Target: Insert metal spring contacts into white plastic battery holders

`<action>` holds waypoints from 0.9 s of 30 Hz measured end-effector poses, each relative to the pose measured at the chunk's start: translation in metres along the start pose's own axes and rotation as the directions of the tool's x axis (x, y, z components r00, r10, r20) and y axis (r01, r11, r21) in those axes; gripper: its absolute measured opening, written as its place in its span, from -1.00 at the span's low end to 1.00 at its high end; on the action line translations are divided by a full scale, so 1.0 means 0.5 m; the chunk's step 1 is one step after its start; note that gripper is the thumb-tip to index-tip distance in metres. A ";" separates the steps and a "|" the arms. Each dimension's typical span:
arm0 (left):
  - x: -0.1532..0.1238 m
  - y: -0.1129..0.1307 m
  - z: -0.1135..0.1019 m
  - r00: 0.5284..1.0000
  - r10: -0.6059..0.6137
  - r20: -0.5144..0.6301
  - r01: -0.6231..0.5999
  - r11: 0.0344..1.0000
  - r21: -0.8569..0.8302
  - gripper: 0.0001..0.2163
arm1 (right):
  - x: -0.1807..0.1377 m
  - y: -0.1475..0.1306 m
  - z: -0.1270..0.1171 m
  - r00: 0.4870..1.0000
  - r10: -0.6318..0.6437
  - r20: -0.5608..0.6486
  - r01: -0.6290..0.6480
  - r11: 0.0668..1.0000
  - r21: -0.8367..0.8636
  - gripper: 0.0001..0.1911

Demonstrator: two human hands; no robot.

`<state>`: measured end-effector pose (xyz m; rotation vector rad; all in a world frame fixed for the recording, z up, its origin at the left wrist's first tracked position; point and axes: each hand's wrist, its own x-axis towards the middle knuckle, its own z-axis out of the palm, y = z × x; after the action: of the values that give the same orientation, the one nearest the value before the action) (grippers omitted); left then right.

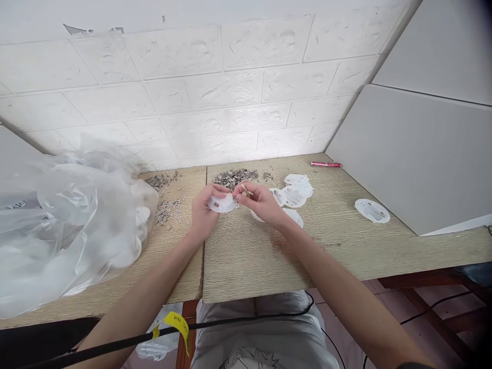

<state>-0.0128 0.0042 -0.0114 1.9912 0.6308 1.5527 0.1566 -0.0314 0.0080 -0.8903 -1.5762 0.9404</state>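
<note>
My left hand (205, 212) is closed on a white round plastic disc (223, 204), its thumb on top near the edge. Small slots show in the disc's face. At the disc's right edge, my right hand (263, 201) pinches a thin tan stick (245, 189); whether a tiny metal piece is also between those fingertips I cannot make out. Just behind both hands lies a heap of small metal pieces (230, 177). Several more white discs (295, 196) lie overlapping to the right of my right hand, some partly hidden by it.
A large clear plastic bag (73, 225) of white parts fills the left side of the wooden table (249, 266). Loose metal pieces (167, 211) lie beside it. A red pen (326, 164) and a single disc (372, 210) are at right, near a grey panel (407, 159). A black cable (238, 320) crosses in front.
</note>
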 end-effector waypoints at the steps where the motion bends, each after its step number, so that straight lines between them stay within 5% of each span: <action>1: 0.000 0.001 -0.001 1.000 0.027 -0.007 -0.027 0.999 0.033 -0.93 | 0.000 0.000 0.000 1.000 0.002 0.006 -0.002 1.000 -0.011 -0.69; 14: -0.001 0.000 0.000 1.000 0.012 0.002 -0.012 1.000 0.016 -0.92 | -0.002 -0.002 0.001 1.000 0.003 0.023 -0.003 1.000 -0.001 -0.74; 27: -0.002 -0.001 0.004 0.993 -0.116 -0.004 0.116 0.991 -0.068 -0.90 | -0.003 -0.001 0.007 0.995 -0.092 0.037 0.098 0.964 -0.247 -0.73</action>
<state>-0.0112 0.0037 -0.0131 1.8661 0.6763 1.4931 0.1535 -0.0332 0.0073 -0.9684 -1.7688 0.6977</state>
